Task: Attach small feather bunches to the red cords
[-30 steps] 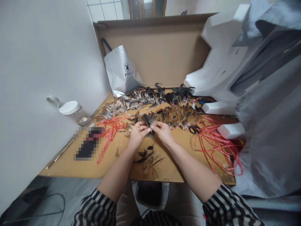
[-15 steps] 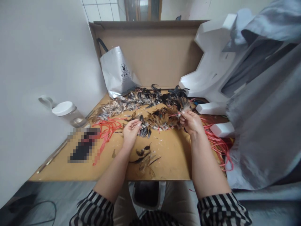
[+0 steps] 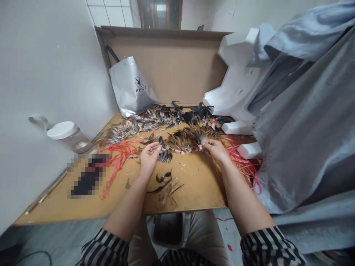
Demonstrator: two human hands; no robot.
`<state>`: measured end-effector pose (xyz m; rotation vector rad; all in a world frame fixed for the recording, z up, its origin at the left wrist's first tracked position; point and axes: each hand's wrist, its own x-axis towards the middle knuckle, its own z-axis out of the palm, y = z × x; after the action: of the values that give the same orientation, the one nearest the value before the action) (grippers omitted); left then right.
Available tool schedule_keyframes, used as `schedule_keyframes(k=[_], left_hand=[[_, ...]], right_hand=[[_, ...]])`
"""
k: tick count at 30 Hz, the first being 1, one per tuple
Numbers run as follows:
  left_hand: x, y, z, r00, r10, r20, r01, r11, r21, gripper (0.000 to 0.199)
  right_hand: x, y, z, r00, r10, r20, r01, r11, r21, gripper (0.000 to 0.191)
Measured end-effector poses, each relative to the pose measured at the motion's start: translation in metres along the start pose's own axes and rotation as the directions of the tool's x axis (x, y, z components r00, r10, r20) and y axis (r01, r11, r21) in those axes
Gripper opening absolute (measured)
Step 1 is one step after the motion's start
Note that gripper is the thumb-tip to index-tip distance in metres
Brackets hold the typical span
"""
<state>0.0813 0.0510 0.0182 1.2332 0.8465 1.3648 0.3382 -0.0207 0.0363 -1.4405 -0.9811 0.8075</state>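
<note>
A: Hands first. Where do you have them?

B: Well apart, both at the desk [image 3: 199, 184]. I have the right hand [image 3: 217, 150] pinched on a tuft [image 3: 199, 137], thumb against fingers at its pale base. A bit of red shows there.

A: And the left?

B: Left hand [image 3: 149, 157] has fingers curled, thumb near the forefinger, just beside the black feathers [image 3: 165, 156]. From my end I cannot tell whether it grips anything.

A: Where does the tuft sit?

B: At the right end of the brown row [image 3: 180, 142], which lies between the hands. The two overlap in my view; touching or not, I cannot say.

A: Next ring out?

B: Loose feathers [image 3: 163, 186] nearer the front edge, between the forearms. Left strips [image 3: 119, 151], red, beside the left hand; right strips [image 3: 244, 168], also red, tangled past the right wrist.

A: Farther?

B: Back row [image 3: 166, 114] of feathers, paler toward the left. Silver bag [image 3: 130, 87] behind it, in front of the cardboard [image 3: 183, 70]. White-lidded jar [image 3: 80, 142] by the left wall; a dark thing [image 3: 87, 177] near it is pixelated, so I cannot name it. White foam [image 3: 235, 98] at right, then grey cloth [image 3: 305, 129]. Bin [image 3: 168, 231] below, between the legs.
</note>
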Motion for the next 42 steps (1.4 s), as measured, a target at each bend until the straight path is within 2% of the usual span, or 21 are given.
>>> schedule_keyframes(k=[3,6,10,12,14,20,23,25,28,31,34,37,39,42], left_hand=[[0.000,-0.002,0.000,1.000,0.004,0.013,-0.005,1.000,0.021,0.038],[0.000,-0.003,0.001,1.000,0.008,0.015,-0.008,0.999,0.033,0.037],[0.000,-0.003,0.002,1.000,0.019,0.020,-0.020,0.999,0.031,0.037],[0.001,-0.004,0.001,1.000,0.023,0.010,-0.023,0.999,0.027,0.037],[0.002,-0.004,0.000,1.000,0.018,0.001,-0.018,1.000,0.024,0.038],[0.002,0.000,-0.001,1.000,-0.001,-0.020,0.001,1.000,0.018,0.043],[0.001,0.003,0.000,1.000,-0.002,-0.029,0.002,1.000,0.016,0.042],[0.001,0.004,0.000,1.000,0.002,-0.025,-0.002,1.000,0.012,0.042],[0.001,0.004,0.000,1.000,0.002,-0.027,-0.001,1.000,0.018,0.042],[0.001,0.003,0.000,1.000,0.005,-0.022,-0.004,0.999,0.034,0.041],[0.002,0.000,0.000,1.000,0.013,-0.013,-0.012,0.999,0.041,0.040],[0.004,-0.004,-0.001,1.000,0.007,-0.004,-0.006,0.999,0.032,0.040],[0.005,-0.006,-0.001,1.000,-0.001,-0.003,0.001,1.000,0.025,0.040],[0.006,-0.006,-0.001,1.000,0.005,-0.007,-0.005,1.000,0.020,0.039]], right_hand=[[0.003,0.018,0.006,0.997,-0.043,-0.063,0.024,0.961,-0.274,0.025],[0.007,0.032,0.007,0.996,-0.057,-0.071,0.011,0.851,-0.525,0.021],[0.011,0.038,0.006,0.992,-0.099,-0.072,0.024,0.735,-0.678,0.021],[0.010,0.036,0.006,0.992,-0.107,-0.073,0.030,0.738,-0.674,0.021],[0.009,0.034,0.004,0.992,-0.104,-0.074,0.036,0.785,-0.619,0.020],[0.001,0.021,0.000,0.987,-0.068,-0.149,0.025,0.960,-0.279,0.024],[-0.004,0.018,0.000,0.975,-0.134,-0.179,0.104,0.980,-0.167,0.027],[-0.008,0.016,0.003,0.955,-0.231,-0.188,0.196,0.962,-0.189,0.028],[-0.011,0.011,0.009,0.905,-0.407,-0.127,0.329,0.856,-0.398,0.025],[-0.006,0.003,0.018,0.868,-0.497,0.015,0.382,0.647,-0.660,0.024],[0.008,-0.005,0.028,0.888,-0.440,0.137,0.346,0.440,-0.828,0.026],[0.025,-0.007,0.037,0.913,-0.343,0.219,0.318,0.264,-0.911,0.027],[0.035,-0.006,0.042,0.925,-0.282,0.253,0.313,0.192,-0.930,0.027],[0.045,-0.002,0.044,0.935,-0.227,0.273,0.314,0.168,-0.934,0.027]])
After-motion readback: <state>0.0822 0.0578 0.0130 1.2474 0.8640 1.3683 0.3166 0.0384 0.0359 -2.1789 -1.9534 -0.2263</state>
